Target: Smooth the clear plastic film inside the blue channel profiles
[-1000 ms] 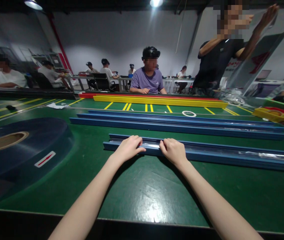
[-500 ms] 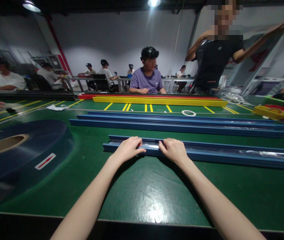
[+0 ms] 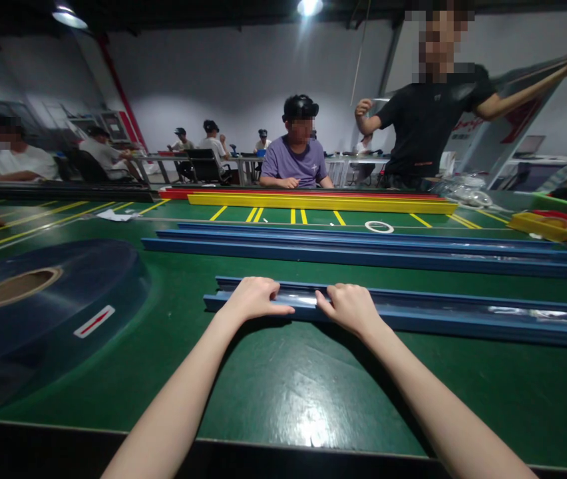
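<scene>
A long blue channel rail point(image 3: 438, 316) lies across the green table point(image 3: 283, 392) in front of me, with clear film along its top. My left hand point(image 3: 252, 300) is curled over the rail near its left end, thumb along the front edge. My right hand point(image 3: 347, 307) grips the same rail a little to the right, fingers closed on its top. A strip of shiny clear film point(image 3: 303, 298) shows between the two hands.
A big roll of dark blue film point(image 3: 38, 299) lies at the left. Two more blue rails point(image 3: 363, 247) lie farther back, then yellow and red rails point(image 3: 321, 201), a white tape ring point(image 3: 378, 227), a yellow tray point(image 3: 543, 226). A seated person point(image 3: 297, 156) and a standing person point(image 3: 428, 120) face me.
My hands stay on the rail, hardly moved. The standing person opposite has swung the arms outward, one stretched to the right. A hand at the far left edge has come into view.
</scene>
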A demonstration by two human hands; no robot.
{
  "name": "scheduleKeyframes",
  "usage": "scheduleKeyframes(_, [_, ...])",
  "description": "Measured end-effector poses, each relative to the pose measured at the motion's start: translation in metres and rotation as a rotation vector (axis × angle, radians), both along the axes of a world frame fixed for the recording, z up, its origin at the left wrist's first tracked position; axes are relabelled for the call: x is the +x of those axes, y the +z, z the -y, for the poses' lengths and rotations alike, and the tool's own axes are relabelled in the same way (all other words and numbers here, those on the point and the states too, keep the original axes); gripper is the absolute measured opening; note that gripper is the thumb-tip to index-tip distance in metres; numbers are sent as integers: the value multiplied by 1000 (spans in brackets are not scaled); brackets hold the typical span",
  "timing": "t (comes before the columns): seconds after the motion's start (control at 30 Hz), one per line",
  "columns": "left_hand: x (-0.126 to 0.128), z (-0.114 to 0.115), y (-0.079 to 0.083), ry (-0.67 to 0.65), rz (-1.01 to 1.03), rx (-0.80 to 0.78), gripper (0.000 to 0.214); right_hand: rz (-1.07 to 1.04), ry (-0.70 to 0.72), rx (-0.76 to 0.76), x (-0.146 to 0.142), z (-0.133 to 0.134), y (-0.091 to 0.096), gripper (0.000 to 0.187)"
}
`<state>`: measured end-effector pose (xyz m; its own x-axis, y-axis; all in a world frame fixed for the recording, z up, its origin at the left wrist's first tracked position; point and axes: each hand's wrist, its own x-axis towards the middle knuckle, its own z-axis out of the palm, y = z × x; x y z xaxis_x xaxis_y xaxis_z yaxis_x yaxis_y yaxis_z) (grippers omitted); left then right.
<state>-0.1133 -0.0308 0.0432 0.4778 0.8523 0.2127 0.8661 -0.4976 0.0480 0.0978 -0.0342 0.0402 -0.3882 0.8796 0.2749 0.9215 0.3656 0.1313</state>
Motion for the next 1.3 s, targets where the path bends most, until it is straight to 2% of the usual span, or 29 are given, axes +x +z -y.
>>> scheduleKeyframes(0.37, [-2, 1, 0, -13, 27, 14, 50, 5, 8, 28, -2, 7, -1, 49])
scheduleKeyframes(0.87, [-5, 9, -1, -13, 39, -39, 49, -17, 36, -104, 1, 9, 8, 48])
scheduleKeyframes(1.03, [-23, 14, 4, 46, 80, -114, 46, -19, 91, -137, 4, 8, 10, 49])
scheduleKeyframes(1.13, [-40, 17, 7, 124, 105, -188, 46, -18, 172, -147, 4, 8, 9, 49])
scheduleKeyframes(1.3, [-60, 21, 9, 226, 103, -223, 46, -46, 308, -199, 2, 10, 10, 49])
